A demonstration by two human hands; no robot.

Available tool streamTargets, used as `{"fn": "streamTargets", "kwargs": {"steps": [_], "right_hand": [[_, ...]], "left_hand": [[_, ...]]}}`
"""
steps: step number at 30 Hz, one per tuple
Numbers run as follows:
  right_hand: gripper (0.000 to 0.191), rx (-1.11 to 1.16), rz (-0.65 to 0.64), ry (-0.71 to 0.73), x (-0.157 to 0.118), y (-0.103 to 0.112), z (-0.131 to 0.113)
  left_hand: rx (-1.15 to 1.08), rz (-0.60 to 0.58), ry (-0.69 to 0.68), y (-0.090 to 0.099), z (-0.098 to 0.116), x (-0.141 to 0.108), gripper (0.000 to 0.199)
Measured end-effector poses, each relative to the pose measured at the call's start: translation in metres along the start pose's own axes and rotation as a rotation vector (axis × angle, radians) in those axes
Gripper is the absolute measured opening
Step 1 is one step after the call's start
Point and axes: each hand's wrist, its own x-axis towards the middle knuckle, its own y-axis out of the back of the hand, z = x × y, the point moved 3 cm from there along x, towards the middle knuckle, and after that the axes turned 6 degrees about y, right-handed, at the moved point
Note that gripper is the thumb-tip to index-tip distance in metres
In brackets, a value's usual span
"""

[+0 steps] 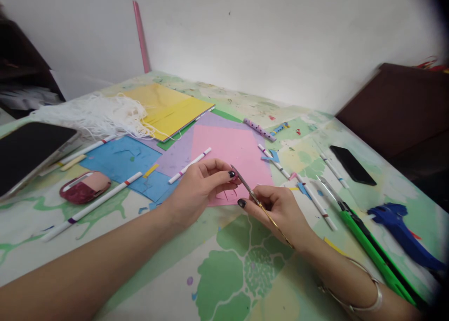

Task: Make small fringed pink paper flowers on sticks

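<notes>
Just above the near edge of a pink sheet (228,143), my left hand (210,178) pinches a small pink piece (235,178) between thumb and fingers. My right hand (273,208) is closed on scissors (257,201) with gold-coloured handles. The scissors' blades point up and left and reach the small piece at my left fingertips. Much of the piece is hidden by the fingers. Thin dark lines show on the pink sheet below my hands.
White yarn (101,115) and a yellow pad (175,110) lie at the back left. Blue paper (122,164), several markers and a maroon-pink case (85,187) sit left. A green cutter (375,255), blue tool (403,232) and black phone (352,164) lie right.
</notes>
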Motion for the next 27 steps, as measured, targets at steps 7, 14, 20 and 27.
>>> {"fn": "streamTargets", "kwargs": {"steps": [7,14,20,27], "right_hand": [[0.038,0.015,-0.014,-0.016,-0.0003,0.0015,-0.0008],[0.039,0.029,-0.017,-0.028,0.0012,0.0018,0.0009],[0.039,0.052,-0.012,-0.040,0.0013,0.0022,0.0016],[0.040,0.056,-0.024,-0.039,0.0010,0.0021,0.0022]], "left_hand": [[0.002,0.024,-0.008,0.0018,-0.0001,0.0018,0.006],[-0.023,0.058,0.005,0.0024,0.0016,0.0019,0.007],[-0.024,0.029,-0.018,0.0033,0.0012,0.0022,0.010],[-0.016,0.055,0.000,0.0035,0.0022,0.0020,0.014]]}}
